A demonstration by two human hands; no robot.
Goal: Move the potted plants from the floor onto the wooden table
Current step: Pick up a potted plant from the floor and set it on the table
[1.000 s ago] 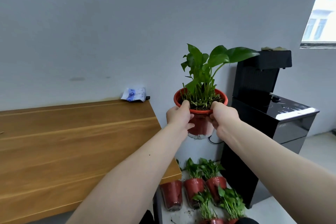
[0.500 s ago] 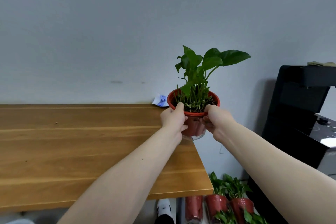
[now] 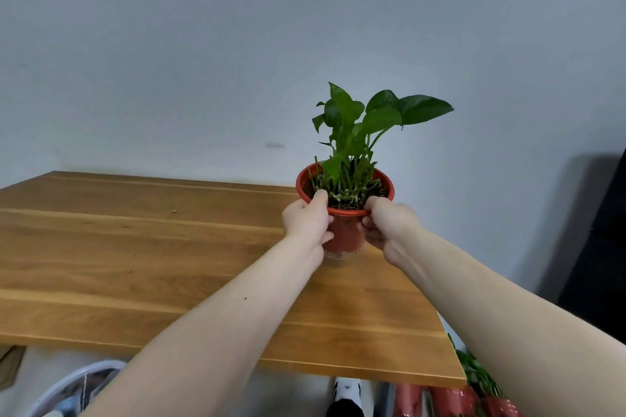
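- Red plastic pot w/ a leafy green plant (image 3: 345, 200) sits between 2 hands, over the far right part of the light-brown wooden plank table (image 3: 142, 247).
- Left hand (image 3: 307, 221) is wrapped on the pot's left side, thumb hooked over the rim; right hand (image 3: 384, 223) mirrors it on the right side. Both are clamped on the pot, apart from each other w/ the pot wall showing between them.
- Likely reason for the 2-sided grip: keeps the pot upright so soil and the tall stems don't tip; thumbs on the rim steady it.
- Pot base has a clear lower part very near the tabletop; can't tell if it touches or hangs just above.
- Judged step: setting down, release not yet done.
- Edges: pot is near the table's back edge by the grey wall (image 3: 305, 44), and fairly near the right edge. Large leaves lean right, toward that side, w/ free air around them.
- Open room: wide bare wood lies to the left and toward the person; only a tiny speck (image 3: 174, 211) shows there.
- More red pots w/ green plants (image 3: 474, 393) wait on the floor, below the table's right front corner, beside a black-and-white shoe (image 3: 347, 396).
- Dark appliance (image 3: 603, 247) stands at far right, well apart from the pot.
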